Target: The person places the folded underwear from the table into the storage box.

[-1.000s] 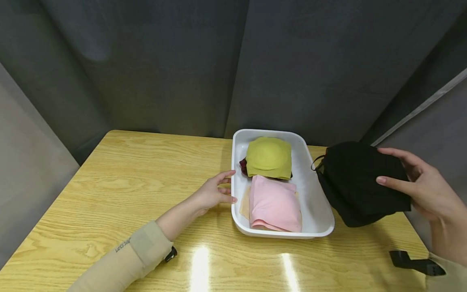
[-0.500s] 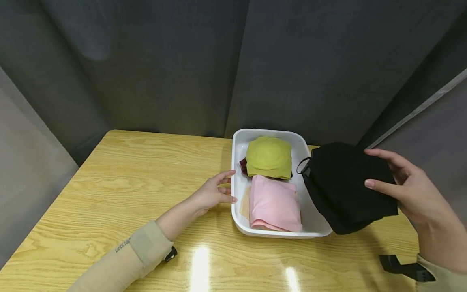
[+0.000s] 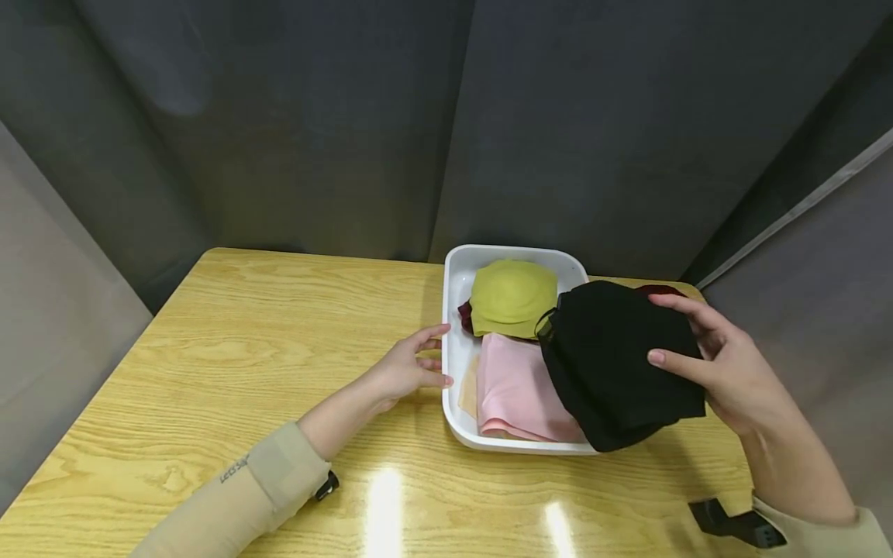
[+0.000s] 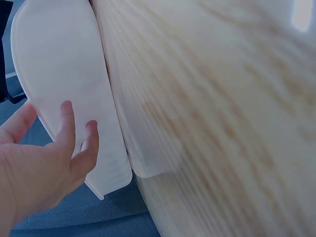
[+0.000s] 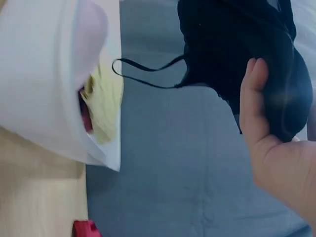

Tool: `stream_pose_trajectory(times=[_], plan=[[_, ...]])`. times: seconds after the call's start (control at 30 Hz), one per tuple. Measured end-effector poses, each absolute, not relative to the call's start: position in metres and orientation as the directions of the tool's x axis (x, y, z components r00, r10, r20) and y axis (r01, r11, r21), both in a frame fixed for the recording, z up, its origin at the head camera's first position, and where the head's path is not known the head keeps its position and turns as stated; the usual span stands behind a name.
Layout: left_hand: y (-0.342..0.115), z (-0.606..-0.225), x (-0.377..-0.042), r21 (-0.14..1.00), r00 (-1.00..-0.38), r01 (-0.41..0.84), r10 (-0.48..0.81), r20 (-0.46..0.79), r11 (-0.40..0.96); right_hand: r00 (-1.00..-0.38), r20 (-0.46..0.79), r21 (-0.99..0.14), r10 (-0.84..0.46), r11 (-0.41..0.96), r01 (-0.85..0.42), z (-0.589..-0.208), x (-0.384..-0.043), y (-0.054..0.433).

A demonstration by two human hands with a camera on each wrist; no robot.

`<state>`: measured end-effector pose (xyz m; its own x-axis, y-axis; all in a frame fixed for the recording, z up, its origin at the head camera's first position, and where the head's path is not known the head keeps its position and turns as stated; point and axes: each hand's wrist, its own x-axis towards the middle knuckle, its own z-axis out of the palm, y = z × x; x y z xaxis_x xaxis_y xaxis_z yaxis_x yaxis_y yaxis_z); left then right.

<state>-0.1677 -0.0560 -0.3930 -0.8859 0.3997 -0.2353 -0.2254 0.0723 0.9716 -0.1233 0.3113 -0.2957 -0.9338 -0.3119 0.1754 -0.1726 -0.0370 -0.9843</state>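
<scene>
My right hand [image 3: 722,372] grips a folded black bra [image 3: 621,364], thumb on the near face, and holds it over the right side of a white plastic bin [image 3: 516,253]. A thin strap loop [image 5: 148,69] dangles from the bra in the right wrist view. Inside the bin, a folded mustard-yellow garment [image 3: 512,298] lies at the back and a folded pink one [image 3: 516,387] in front, partly hidden by the black bra. My left hand [image 3: 408,368] rests its spread fingertips at the bin's left rim; the left wrist view shows the fingers [image 4: 66,123] against the outer wall.
Beneath the yellow garment shows a dark red one [image 3: 466,316], and under the pink a beige one [image 3: 468,387]. Another dark red item [image 3: 659,291] peeks out behind the black bra. The wooden table [image 3: 279,341] meets a grey curtain [image 3: 314,155] at its back edge.
My right hand has carried the black bra leftward, from beside the bin to over its right side, uncovering the dark red item at the table's back right. The left hand stays put.
</scene>
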Motion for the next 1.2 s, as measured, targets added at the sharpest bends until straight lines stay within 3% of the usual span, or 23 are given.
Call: stream_pose_trajectory(times=[0.43, 1.2], plan=[[-0.058, -0.395, -0.168, 0.973, -0.887, -0.223, 0.404, -0.225, 0.051, -0.961, 0.138, -0.985, -0.24, -0.138, -0.107, -0.319, -0.123, 0.278], [-0.058, -0.393, -0.166, 0.971, -0.888, -0.231, 0.396, -0.235, 0.057, -0.994, -0.039, -0.997, -0.1, -0.065, 0.045, -0.362, -0.122, 0.239]])
